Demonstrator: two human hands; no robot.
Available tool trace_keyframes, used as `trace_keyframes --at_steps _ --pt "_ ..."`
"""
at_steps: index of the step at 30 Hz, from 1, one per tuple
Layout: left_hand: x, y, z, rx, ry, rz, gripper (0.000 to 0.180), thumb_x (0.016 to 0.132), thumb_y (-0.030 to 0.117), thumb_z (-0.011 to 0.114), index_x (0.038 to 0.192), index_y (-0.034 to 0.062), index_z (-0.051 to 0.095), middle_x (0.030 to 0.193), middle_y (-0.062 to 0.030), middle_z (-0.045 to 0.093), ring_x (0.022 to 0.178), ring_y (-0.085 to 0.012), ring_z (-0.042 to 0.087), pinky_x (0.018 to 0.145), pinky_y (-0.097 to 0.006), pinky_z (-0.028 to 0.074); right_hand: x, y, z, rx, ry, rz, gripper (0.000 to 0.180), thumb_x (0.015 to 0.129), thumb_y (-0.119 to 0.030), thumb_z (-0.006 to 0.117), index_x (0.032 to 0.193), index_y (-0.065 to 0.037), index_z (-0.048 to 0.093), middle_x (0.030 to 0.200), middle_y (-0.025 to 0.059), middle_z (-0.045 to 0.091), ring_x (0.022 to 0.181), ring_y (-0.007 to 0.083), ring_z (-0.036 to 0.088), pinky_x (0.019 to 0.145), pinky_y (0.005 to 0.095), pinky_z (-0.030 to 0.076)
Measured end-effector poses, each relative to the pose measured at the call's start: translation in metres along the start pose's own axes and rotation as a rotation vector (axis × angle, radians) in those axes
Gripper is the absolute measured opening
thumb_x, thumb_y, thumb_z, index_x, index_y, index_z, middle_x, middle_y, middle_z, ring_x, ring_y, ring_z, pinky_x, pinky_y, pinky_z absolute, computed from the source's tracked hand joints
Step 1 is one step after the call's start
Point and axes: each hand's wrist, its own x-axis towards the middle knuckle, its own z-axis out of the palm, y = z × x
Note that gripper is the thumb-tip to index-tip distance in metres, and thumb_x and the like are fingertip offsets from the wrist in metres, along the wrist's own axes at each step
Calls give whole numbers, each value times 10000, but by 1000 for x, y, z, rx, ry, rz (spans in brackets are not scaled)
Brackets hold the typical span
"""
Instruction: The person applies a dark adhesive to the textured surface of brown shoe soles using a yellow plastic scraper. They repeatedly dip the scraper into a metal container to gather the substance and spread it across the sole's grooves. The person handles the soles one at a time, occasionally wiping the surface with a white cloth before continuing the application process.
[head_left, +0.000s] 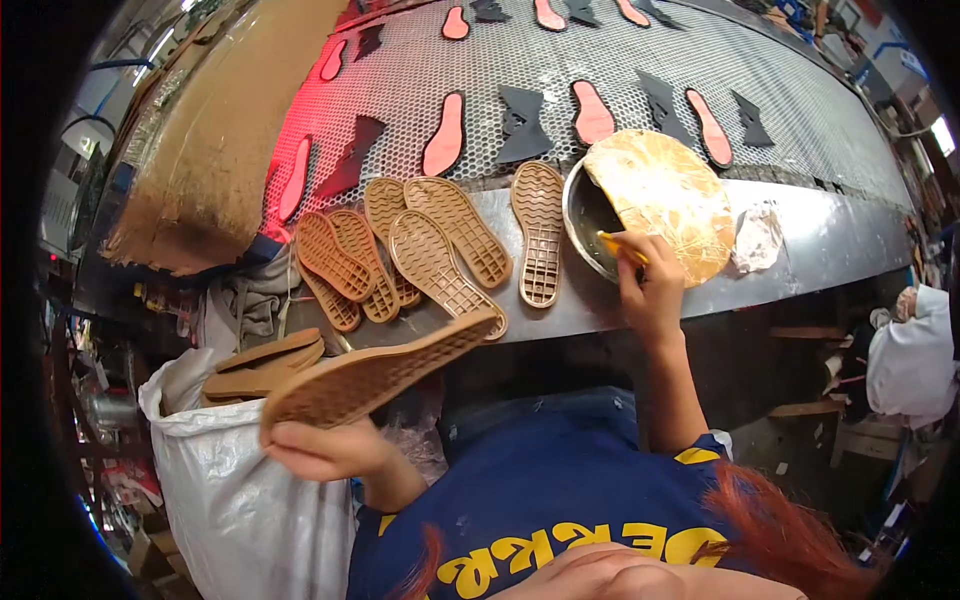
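My left hand (325, 452) grips the heel end of a brown shoe sole (385, 372), which is tilted up with its toe toward the metal table (810, 225). In my right hand (652, 285) is a thin yellow-handled tool (608, 243), pinched between the fingers; its working end is too unclear to name. That hand is over a round metal bowl (571, 238) holding something dark. A tan, stained round cover (665, 190) lies across the bowl's right part. One loose sole (540, 225) lies tread up beside the bowl, and several more soles (430, 250) are grouped to its left.
Beyond the table edge, a mesh conveyor (420, 60) carries pink-and-black insoles (444, 135) and black cut pieces (523, 125), lit red at left. A white sack (250, 500) with soles (265, 365) stands at my left. A crumpled whitish lump (758, 238) sits right of the cover.
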Motion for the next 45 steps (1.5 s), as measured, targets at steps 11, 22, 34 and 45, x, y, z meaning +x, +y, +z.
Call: trace_keyframes --at_steps 11,22,34,45 --pt "-72 2 31 -390 -1028 403 206 965 121 476 1100 -22 414 974 -218 624 836 -282 665 740 -331 549 -6 21 6 4 -21 15 128 787 -24 646 906 -54 682 803 86 649 727 256 581 651 347 453" --pt "-115 -34 36 -294 -1301 -516 229 955 142 528 1066 -51 581 997 -163 660 825 -235 660 747 -310 529 8 30 -6 1329 214 535 169 917 -56 543 1080 -26 580 896 100 639 636 133 608 582 226 495" --pt "-90 -28 13 -940 -1272 -1479 750 968 593 117 1248 -21 443 1141 -183 558 858 -246 637 730 -389 564 -9 -55 5 795 286 -248 336 935 -345 577 1025 -28 509 1150 245 549 1017 311 582 871 376 496" --pt "-87 -12 3 -918 -1389 -1380 852 912 692 112 1336 15 407 1190 -174 556 877 -223 629 746 -373 544 -12 -84 17 429 155 -443 332 775 -194 764 1018 -2 646 1128 223 574 940 282 655 796 320 544"
